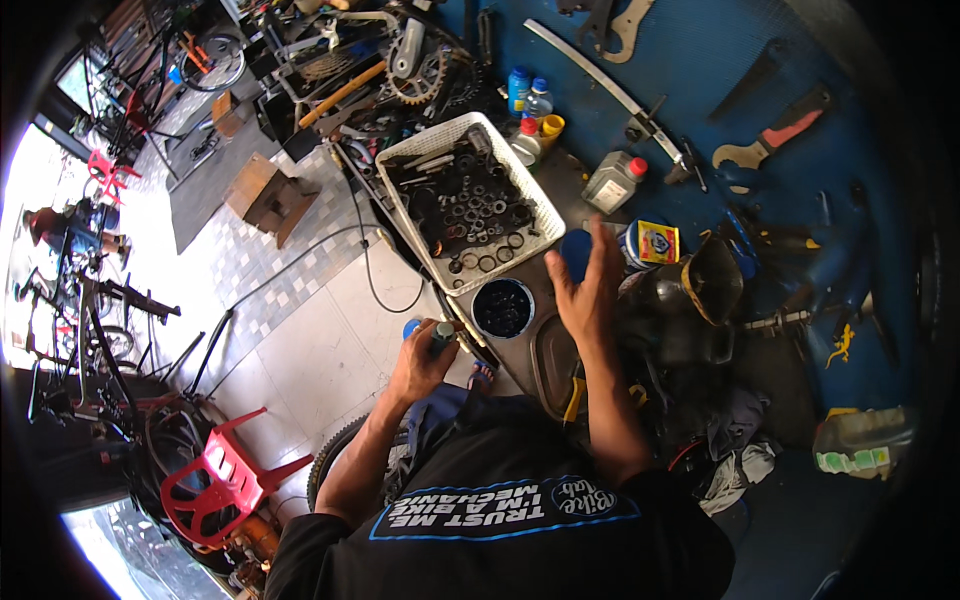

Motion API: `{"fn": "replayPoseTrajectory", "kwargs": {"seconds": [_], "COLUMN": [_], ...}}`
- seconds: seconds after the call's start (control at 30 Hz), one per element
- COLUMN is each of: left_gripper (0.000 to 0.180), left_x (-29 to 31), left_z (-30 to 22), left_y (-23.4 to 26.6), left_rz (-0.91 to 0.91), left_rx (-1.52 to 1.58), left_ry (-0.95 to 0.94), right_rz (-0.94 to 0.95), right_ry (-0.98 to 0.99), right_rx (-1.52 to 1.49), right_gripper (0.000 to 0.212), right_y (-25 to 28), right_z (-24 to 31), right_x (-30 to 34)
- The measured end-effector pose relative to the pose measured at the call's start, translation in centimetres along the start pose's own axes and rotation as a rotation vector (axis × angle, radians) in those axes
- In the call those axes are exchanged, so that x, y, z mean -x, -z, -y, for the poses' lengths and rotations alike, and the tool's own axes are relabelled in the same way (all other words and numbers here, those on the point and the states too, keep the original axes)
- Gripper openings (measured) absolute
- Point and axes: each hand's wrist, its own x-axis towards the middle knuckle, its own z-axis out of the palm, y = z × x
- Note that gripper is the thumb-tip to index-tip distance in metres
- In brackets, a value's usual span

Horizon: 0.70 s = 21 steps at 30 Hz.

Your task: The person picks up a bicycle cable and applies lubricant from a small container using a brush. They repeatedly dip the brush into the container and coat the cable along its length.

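My left hand (425, 362) is closed around a grey-green cylindrical piece (441, 336), whose end shows above the fingers; I cannot make out its kind. It is just left of a round tub (503, 335) with dark contents. My right hand (588, 285) is raised over the bench's right side, thumb and fingers apart, with nothing in it. Behind its fingers lies a blue round lid (573, 243). Beyond the tub, a white plastic basket (553, 212) holds many metal rings, washers and dark small parts.
A clear bottle with a red cap (613, 186) and a blue tub with a yellow label (640, 243) stand beyond my right hand. Tools hang on the blue wall panel (690, 130). Left are a red plastic chair (232, 472), a wooden box (262, 195) and bicycles.
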Motion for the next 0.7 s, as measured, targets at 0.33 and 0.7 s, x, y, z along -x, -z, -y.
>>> {"fn": "replayPoseTrajectory", "kwargs": {"seconds": [0.33,0.7], "left_gripper": [0.033,0.012], "left_x": [-0.2,0.8], "left_z": [-2.0,6.1], "left_y": [1.8,12.9], "left_rz": [-0.005,-0.299], "left_rx": [-0.442,-0.742], "left_ry": [-0.304,0.178], "right_rz": [0.897,0.611], "right_ry": [0.191,0.049], "right_rx": [-0.708,-0.778], "right_gripper": [0.03,0.029], "right_y": [1.7,8.2], "right_z": [9.2,6.0], "right_x": [2.9,1.7]}}
